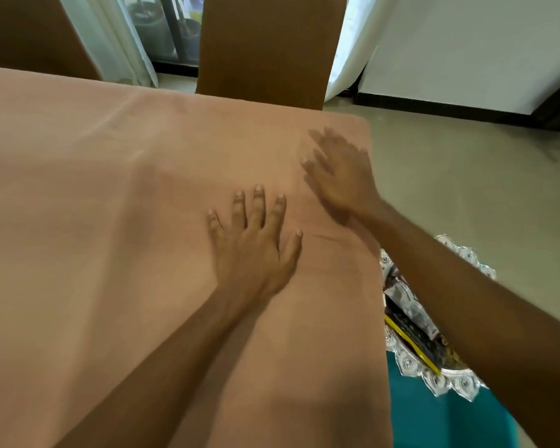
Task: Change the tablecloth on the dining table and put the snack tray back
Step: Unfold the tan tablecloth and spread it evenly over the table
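A peach-brown tablecloth (110,221) covers the dining table from the left edge to its right corner. My left hand (256,250) lies flat on the cloth, fingers spread and straight. My right hand (340,176) is blurred, palm down with straight fingers on the cloth near the table's right edge. Below the right edge, partly hidden by my right forearm, a silver snack tray (434,379) with an ornate rim sits on something teal (450,421). It holds snack packets (408,305).
A brown chair back (265,50) stands at the table's far side, another chair (23,33) at far left. White curtains (349,43) and a window lie behind. Beige floor (466,176) stretches right of the table towards a white wall.
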{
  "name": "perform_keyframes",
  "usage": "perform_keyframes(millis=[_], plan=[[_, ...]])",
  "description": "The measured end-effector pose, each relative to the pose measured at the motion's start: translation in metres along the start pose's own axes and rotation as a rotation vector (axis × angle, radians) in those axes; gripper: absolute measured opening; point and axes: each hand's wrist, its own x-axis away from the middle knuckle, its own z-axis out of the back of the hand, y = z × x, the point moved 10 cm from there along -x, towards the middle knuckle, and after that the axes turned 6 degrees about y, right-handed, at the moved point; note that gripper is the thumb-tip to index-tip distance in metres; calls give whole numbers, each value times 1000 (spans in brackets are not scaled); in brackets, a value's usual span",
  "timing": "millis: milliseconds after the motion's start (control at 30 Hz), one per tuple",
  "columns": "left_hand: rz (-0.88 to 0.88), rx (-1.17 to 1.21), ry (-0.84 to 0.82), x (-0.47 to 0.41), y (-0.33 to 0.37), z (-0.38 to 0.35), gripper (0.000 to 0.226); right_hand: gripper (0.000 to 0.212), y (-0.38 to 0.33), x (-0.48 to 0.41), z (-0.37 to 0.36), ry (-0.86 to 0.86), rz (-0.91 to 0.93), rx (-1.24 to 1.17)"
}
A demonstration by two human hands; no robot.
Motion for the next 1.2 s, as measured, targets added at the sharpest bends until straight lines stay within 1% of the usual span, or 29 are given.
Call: perform_keyframes(millis=[67,167,200,300,400,500,600,700,900,933,1000,1100,1133,1200], plan=[[1,0,-4,-2,1,-2,71,62,-15,68,-7,-43,14,22],[-45,12,-31,2,4,-2,66,63,-17,144,-13,-42,24,195],[-58,30,-39,7,4,-3,63,64,-10,153,-13,-42,3,222],[-47,59,-7,43,8,3,57,64,13,158,-11,-71,-94,187],[-58,63,-19,102,22,5,57,64,15,152,-9,-77,-76,191],[-60,62,-57,161,35,8,59,61,10,162,-5,-87,-112,187],[-47,71,-74,213,38,7,60,60,-8,199,-4,-107,-112,193],[-34,70,-98,261,36,8,62,60,-31,274,-3,-133,-64,160],[-44,91,-100,360,45,18,58,56,-50,444,9,-85,-48,-15],[-47,99,-102,374,48,20,57,55,-51,465,11,-76,-52,-84],[-78,98,-116,404,58,21,57,55,-45,509,14,-63,-114,-301],[-180,104,-143,445,78,20,59,55,-26,568,13,-43,-310,-664],[-197,112,-148,455,82,20,60,55,-17,585,8,-44,-424,-768],[-204,100,-144,467,87,22,62,55,8,620,-5,-43,-695,-868]])
